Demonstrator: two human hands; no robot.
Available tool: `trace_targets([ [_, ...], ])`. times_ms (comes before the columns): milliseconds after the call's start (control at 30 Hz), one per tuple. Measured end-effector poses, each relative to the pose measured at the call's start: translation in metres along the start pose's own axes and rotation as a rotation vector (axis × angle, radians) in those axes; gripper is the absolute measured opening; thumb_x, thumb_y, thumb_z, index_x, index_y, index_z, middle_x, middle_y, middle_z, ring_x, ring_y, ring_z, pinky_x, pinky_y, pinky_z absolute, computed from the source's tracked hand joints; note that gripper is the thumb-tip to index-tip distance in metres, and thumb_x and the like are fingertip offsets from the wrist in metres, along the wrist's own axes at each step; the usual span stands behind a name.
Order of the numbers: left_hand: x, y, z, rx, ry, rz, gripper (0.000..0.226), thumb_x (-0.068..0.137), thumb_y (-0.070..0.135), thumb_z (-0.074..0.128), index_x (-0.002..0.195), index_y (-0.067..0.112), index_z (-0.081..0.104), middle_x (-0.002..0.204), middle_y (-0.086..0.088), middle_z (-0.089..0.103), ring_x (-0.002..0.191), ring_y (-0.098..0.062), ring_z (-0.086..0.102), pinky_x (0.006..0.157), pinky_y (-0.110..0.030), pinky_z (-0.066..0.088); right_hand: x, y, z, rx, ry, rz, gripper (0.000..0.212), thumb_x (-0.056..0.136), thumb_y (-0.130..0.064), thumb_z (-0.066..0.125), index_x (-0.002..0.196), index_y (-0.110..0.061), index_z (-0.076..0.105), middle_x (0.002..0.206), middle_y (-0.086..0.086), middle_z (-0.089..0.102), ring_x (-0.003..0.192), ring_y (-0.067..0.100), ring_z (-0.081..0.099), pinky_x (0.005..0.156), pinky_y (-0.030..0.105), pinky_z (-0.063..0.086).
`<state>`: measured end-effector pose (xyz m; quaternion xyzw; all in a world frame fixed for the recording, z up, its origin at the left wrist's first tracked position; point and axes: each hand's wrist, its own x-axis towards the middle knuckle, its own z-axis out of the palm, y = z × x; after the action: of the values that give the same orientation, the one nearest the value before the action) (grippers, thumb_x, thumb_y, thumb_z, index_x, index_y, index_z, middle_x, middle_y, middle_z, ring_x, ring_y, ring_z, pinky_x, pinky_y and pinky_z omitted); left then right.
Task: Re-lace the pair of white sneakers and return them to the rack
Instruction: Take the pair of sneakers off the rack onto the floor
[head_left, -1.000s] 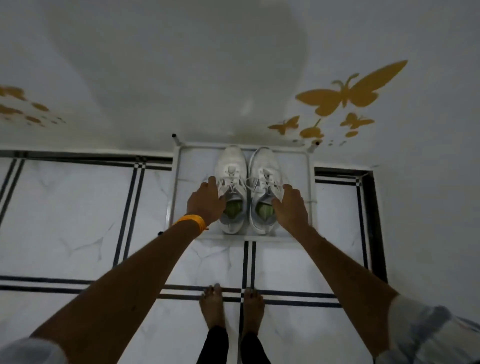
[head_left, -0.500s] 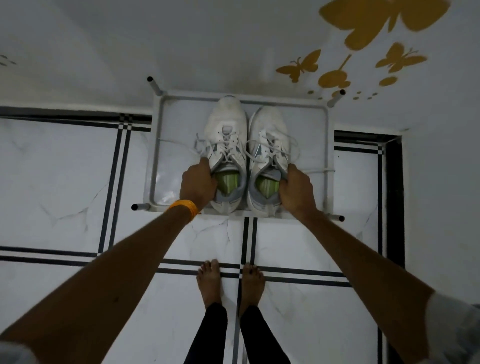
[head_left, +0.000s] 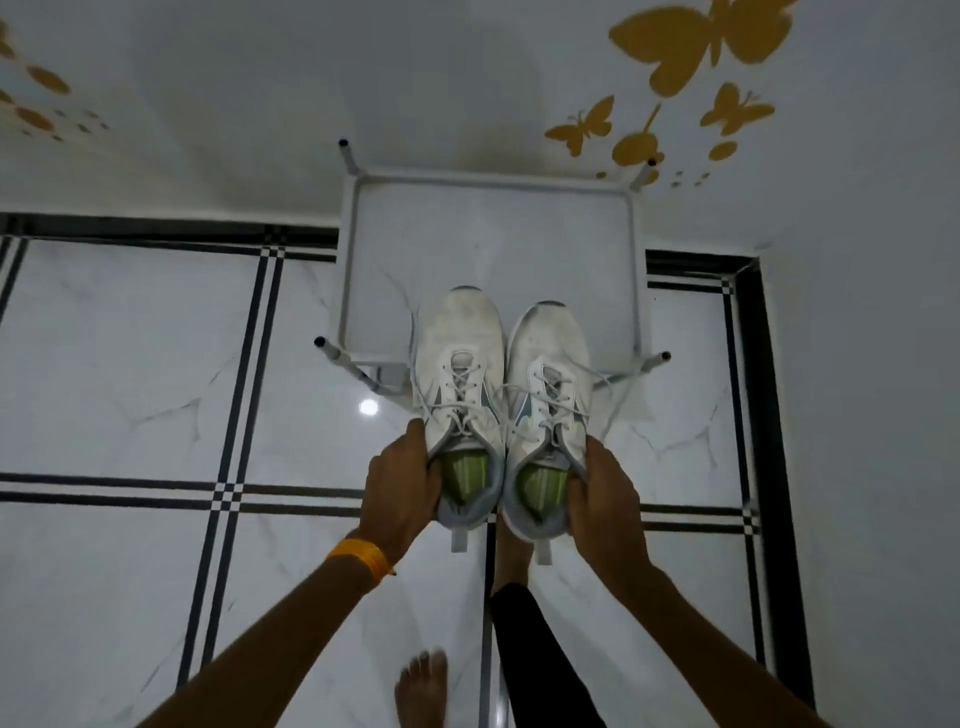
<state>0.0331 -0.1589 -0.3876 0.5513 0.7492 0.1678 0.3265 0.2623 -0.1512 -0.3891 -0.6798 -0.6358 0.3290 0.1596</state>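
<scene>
Two white sneakers with green insoles hang side by side in the air, toes pointing away from me. My left hand (head_left: 402, 483) grips the left sneaker (head_left: 462, 364) at its collar. My right hand (head_left: 602, 499) grips the right sneaker (head_left: 550, 374) the same way. Both are laced, and loose lace ends dangle beside them. The shoes are held above the front edge of the white metal rack (head_left: 348, 249), which stands against the wall with nothing on its shelf.
The floor is glossy white marble tile with black stripe borders (head_left: 249, 364). The wall (head_left: 467, 78) behind the rack carries yellow butterfly decals (head_left: 670, 47). My bare feet (head_left: 421, 686) stand on the floor below the shoes. A wall corner rises at the right.
Both hands have lifted the sneakers off the rack shelf and drawn them toward me; the shelf now stands bare. One foot has stepped back.
</scene>
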Motion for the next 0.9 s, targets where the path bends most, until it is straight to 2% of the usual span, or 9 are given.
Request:
trace_targets([
  [167, -0.065, -0.063, 0.056, -0.082, -0.069, -0.070, 0.020, 0.094, 0.022, 0.053, 0.111, 0.011, 0.054, 0.100, -0.009, 0.070, 0.087, -0.026, 0.068, 0.079, -0.041, 0.059, -0.070, 0.048, 0.051, -0.006, -0.047, 0.099, 0.027, 0.097, -0.006, 0.049, 0.124, -0.009, 0.055, 0.108, 0.007, 0.065, 0.097, 0.017, 0.061, 0.084, 0.021, 0.044],
  [233, -0.074, -0.089, 0.085, -0.095, -0.080, -0.086, 0.023, 0.094, 0.024, 0.054, 0.114, 0.011, 0.056, 0.102, -0.009, 0.070, 0.091, -0.025, 0.068, 0.083, -0.039, 0.058, -0.082, 0.074, 0.079, 0.004, -0.077, 0.145, 0.024, 0.098, -0.008, 0.048, 0.120, -0.010, 0.056, 0.106, 0.006, 0.066, 0.098, 0.020, 0.063, 0.084, 0.022, 0.047],
  [367, -0.061, -0.140, 0.153, -0.089, -0.116, -0.084, 0.022, 0.095, 0.024, 0.052, 0.111, 0.009, 0.058, 0.101, -0.011, 0.070, 0.090, -0.026, 0.068, 0.082, -0.038, 0.057, -0.073, 0.135, 0.141, 0.008, -0.087, 0.146, 0.025, 0.098, -0.010, 0.047, 0.122, -0.009, 0.056, 0.107, 0.008, 0.067, 0.098, 0.021, 0.063, 0.087, 0.031, 0.053],
  [533, -0.019, -0.199, 0.236, -0.005, -0.131, -0.060, 0.020, 0.095, 0.024, 0.050, 0.106, 0.008, 0.053, 0.097, -0.014, 0.070, 0.086, -0.033, 0.068, 0.077, -0.045, 0.057, -0.041, 0.212, 0.214, -0.021, -0.096, 0.111, 0.013, 0.098, -0.011, 0.046, 0.106, -0.012, 0.056, 0.094, 0.003, 0.063, 0.088, 0.023, 0.065, 0.074, 0.034, 0.056],
  [600, -0.003, -0.218, 0.265, 0.003, -0.112, -0.048, 0.021, 0.095, 0.024, 0.049, 0.107, 0.007, 0.052, 0.097, -0.016, 0.070, 0.087, -0.035, 0.068, 0.079, -0.046, 0.057, -0.025, 0.241, 0.239, -0.054, -0.097, 0.069, 0.015, 0.098, -0.011, 0.046, 0.108, -0.011, 0.056, 0.095, 0.005, 0.063, 0.086, 0.022, 0.063, 0.073, 0.035, 0.056],
  [700, 0.012, -0.241, 0.298, -0.002, -0.084, -0.025, 0.021, 0.094, 0.021, 0.049, 0.107, 0.004, 0.052, 0.097, -0.019, 0.070, 0.088, -0.037, 0.066, 0.079, -0.047, 0.055, -0.003, 0.275, 0.268, -0.104, -0.124, 0.036, 0.019, 0.097, -0.011, 0.041, 0.110, -0.006, 0.053, 0.099, 0.014, 0.062, 0.085, 0.030, 0.063, 0.073, 0.049, 0.057],
  [800, 0.022, -0.259, 0.324, 0.000, -0.033, 0.021, 0.022, 0.095, 0.019, 0.049, 0.108, 0.002, 0.053, 0.096, -0.020, 0.068, 0.086, -0.037, 0.065, 0.075, -0.042, 0.052, 0.011, 0.301, 0.289, -0.143, -0.143, 0.008, 0.025, 0.095, -0.012, 0.042, 0.117, -0.002, 0.052, 0.105, 0.019, 0.062, 0.090, 0.035, 0.064, 0.077, 0.051, 0.057],
  [900, 0.028, -0.272, 0.338, -0.048, 0.027, 0.065, 0.016, 0.095, 0.022, 0.050, 0.102, 0.007, 0.051, 0.084, -0.008, 0.065, 0.074, -0.027, 0.061, 0.061, -0.028, 0.046, 0.015, 0.311, 0.293, -0.084, -0.160, -0.022, 0.013, 0.096, -0.013, 0.044, 0.106, -0.007, 0.049, 0.096, 0.016, 0.062, 0.083, 0.034, 0.065, 0.071, 0.048, 0.057],
])
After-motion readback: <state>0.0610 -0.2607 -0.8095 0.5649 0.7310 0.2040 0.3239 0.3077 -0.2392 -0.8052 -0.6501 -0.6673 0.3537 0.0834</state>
